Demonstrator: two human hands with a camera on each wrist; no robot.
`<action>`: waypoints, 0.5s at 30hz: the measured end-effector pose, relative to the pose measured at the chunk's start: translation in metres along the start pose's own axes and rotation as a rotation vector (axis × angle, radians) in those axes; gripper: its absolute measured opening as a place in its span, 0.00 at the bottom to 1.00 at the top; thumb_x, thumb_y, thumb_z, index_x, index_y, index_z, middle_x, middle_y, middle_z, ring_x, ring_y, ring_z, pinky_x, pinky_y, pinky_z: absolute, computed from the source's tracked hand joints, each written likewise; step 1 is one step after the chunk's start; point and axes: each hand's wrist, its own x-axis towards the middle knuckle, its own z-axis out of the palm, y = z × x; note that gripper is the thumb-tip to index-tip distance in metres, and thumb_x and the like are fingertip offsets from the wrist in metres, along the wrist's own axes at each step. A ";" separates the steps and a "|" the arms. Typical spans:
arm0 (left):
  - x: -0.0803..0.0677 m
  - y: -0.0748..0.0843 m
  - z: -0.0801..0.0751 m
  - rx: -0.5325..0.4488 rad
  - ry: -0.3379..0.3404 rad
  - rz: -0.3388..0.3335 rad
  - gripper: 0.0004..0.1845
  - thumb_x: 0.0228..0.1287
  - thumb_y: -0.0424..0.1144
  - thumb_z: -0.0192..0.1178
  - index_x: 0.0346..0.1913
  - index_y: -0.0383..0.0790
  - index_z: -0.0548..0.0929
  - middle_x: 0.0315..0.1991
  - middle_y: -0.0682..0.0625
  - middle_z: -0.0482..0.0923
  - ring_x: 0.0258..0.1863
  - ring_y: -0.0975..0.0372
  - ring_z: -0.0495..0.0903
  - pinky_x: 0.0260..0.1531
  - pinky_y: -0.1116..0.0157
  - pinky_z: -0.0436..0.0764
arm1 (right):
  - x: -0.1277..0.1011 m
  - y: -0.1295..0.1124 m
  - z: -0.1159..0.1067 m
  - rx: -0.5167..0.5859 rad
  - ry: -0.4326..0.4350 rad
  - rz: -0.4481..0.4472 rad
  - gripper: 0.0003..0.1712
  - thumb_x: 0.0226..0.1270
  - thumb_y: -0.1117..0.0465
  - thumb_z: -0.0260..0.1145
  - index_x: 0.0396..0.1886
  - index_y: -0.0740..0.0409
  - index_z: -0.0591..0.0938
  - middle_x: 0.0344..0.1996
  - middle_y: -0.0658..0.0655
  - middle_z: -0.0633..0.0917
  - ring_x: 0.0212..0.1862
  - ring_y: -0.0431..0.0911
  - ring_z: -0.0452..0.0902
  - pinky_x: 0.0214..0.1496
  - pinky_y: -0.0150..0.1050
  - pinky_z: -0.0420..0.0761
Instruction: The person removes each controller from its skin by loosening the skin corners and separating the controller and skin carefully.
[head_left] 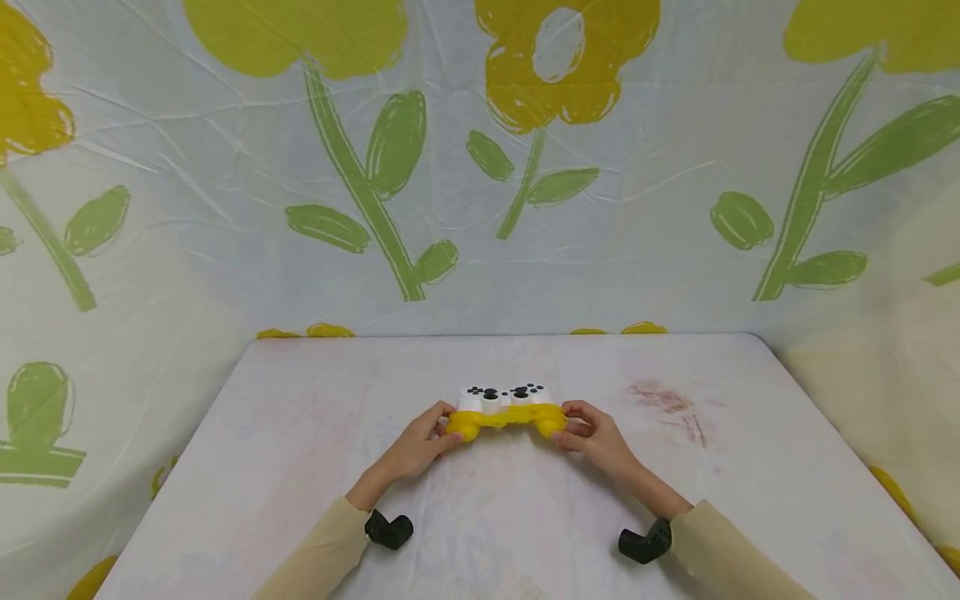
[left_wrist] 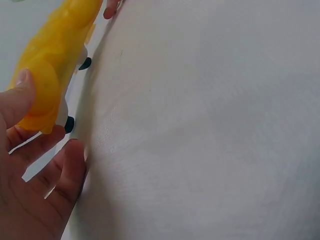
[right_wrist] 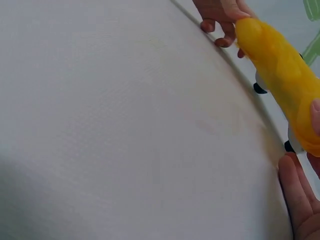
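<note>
A white game controller [head_left: 491, 402] with black sticks and buttons is at the middle of the table, its near side and grips wrapped in a yellow, soft-looking cover [head_left: 513, 415]. My left hand [head_left: 420, 440] pinches the covered left grip, thumb on the near side and fingers behind. At the other end, my right hand [head_left: 602, 440] holds the covered right grip the same way. In the left wrist view the left thumb [left_wrist: 19, 97] presses on the yellow cover [left_wrist: 52, 65]. The right wrist view shows the cover [right_wrist: 285, 75] spanning both hands; the controller's white body is mostly hidden there.
A white cloth with faint reddish smudges [head_left: 667, 400] covers the table [head_left: 337, 375]. Behind and at the sides hangs a flower-printed sheet [head_left: 637, 208]. A black device sits at the left wrist [head_left: 388, 530] and another at the right wrist [head_left: 645, 542].
</note>
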 end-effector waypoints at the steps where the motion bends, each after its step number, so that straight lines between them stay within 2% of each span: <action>1: 0.000 0.000 0.000 0.004 -0.004 -0.001 0.18 0.69 0.47 0.57 0.56 0.43 0.70 0.34 0.49 0.72 0.22 0.64 0.72 0.29 0.71 0.71 | 0.001 -0.001 -0.001 -0.005 -0.008 0.010 0.25 0.61 0.64 0.69 0.55 0.67 0.72 0.55 0.70 0.74 0.41 0.41 0.82 0.41 0.31 0.84; 4: 0.001 -0.001 0.000 0.008 -0.013 0.006 0.18 0.69 0.47 0.56 0.55 0.44 0.70 0.37 0.48 0.73 0.22 0.64 0.72 0.30 0.71 0.72 | 0.005 -0.002 -0.003 -0.031 -0.019 0.044 0.25 0.60 0.62 0.70 0.54 0.65 0.73 0.51 0.65 0.77 0.40 0.40 0.81 0.43 0.27 0.82; 8: 0.000 -0.003 0.000 0.015 -0.022 0.006 0.16 0.70 0.48 0.55 0.54 0.44 0.70 0.40 0.47 0.75 0.23 0.64 0.73 0.32 0.70 0.73 | 0.007 -0.001 -0.004 -0.068 -0.049 0.039 0.23 0.59 0.61 0.71 0.49 0.66 0.73 0.44 0.59 0.80 0.39 0.41 0.78 0.42 0.25 0.79; 13: 0.000 -0.002 -0.001 0.016 -0.023 -0.002 0.14 0.71 0.47 0.54 0.51 0.44 0.69 0.37 0.48 0.74 0.24 0.63 0.73 0.32 0.69 0.72 | 0.006 -0.003 -0.003 -0.081 -0.067 0.017 0.21 0.59 0.61 0.71 0.46 0.67 0.74 0.41 0.57 0.81 0.37 0.42 0.77 0.40 0.27 0.79; 15: -0.001 -0.001 0.000 0.020 -0.015 -0.004 0.14 0.71 0.48 0.54 0.50 0.44 0.70 0.37 0.49 0.74 0.28 0.63 0.72 0.35 0.69 0.71 | 0.005 -0.003 -0.002 -0.090 -0.063 0.019 0.21 0.58 0.60 0.72 0.45 0.66 0.74 0.39 0.56 0.81 0.36 0.41 0.76 0.39 0.27 0.78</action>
